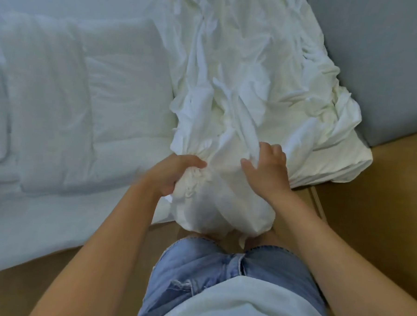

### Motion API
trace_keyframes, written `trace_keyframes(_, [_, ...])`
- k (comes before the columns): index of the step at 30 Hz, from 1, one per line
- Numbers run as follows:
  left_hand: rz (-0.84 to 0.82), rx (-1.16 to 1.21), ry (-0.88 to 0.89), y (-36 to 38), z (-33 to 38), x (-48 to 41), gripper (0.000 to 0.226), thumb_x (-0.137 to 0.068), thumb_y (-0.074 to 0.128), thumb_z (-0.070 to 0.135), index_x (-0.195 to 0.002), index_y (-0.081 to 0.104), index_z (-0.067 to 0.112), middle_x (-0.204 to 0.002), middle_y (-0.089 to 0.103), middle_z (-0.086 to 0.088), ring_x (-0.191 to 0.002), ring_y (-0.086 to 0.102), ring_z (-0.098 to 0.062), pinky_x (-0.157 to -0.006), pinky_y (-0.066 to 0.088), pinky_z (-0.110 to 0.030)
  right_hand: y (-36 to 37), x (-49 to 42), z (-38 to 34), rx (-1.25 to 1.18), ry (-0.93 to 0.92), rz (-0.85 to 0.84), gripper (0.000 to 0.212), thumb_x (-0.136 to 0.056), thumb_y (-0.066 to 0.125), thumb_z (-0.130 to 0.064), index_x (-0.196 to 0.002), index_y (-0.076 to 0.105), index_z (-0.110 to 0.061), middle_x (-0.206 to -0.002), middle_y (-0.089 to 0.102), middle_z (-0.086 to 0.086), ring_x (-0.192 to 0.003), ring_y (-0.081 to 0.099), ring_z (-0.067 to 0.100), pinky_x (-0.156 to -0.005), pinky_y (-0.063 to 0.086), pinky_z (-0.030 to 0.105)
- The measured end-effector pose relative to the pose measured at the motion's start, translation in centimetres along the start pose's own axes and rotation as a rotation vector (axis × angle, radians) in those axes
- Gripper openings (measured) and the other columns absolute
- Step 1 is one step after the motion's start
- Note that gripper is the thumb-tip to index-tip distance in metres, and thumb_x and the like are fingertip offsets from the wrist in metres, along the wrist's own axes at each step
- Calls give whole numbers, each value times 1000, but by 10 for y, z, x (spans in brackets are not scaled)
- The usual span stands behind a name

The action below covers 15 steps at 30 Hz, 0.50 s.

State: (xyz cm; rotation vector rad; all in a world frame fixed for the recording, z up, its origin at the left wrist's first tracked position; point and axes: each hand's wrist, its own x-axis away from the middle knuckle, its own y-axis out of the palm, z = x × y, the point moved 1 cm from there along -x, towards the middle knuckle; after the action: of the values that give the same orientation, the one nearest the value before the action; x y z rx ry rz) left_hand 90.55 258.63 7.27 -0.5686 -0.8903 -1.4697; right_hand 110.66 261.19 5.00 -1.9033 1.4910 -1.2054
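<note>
View from head height, looking straight down over two bare forearms. Shows a crumpled white cover heaped from 12 o'clock down to the centre of the frame, with its near end hanging in a rounded bundle just above the knees.

Grips that near end with the left hand, just left of centre. Fingers and thumb curled tight round a gathered wad of the cloth, the wad bulging out of the fist toward 3 o'clock.

Rests the right hand on the same cover, at 3 o'clock from the left hand and close beside it. Palm down, fingers loosely spread and pointing toward 11 o'clock, laid on the fabric and closed round nothing.

Bulk of the cover at 12 to 1 o'clock from both hands, running away up the frame in deep folds. Rounded bundle at 6 o'clock from them, below the wrists.

At 9 o'clock, a padded white quilt spread flat, meeting the cover's left edge. At 2 o'clock, a grey panel behind the cover's far corner. Brown floor at 4 o'clock and along the bottom left. At 6 o'clock, pale blue denim shorts and the hem of a white top.
</note>
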Motion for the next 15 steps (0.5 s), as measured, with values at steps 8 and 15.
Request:
trace_keyframes(8, [-326,570,284,-29,7,10,42,-44,83,17,-83,71,5,-74,68,-8,-70,67,-24,-67,55,-31,53,13,3,-17,76,-520,57,-100,19,-50,-149,24,-22,-156,24,1,-142,23,23,-115,17,39])
trace_keyframes(15, [-292,405,-55,-45,-12,8,58,-52,84,21,-104,68,3,-89,71,-14,-79,69,-28,-71,58,-35,52,10,-41,-518,146,-248,52,-91,47,-52,-125,56,-13,-126,56,2,-115,53,20,-91,42,29])
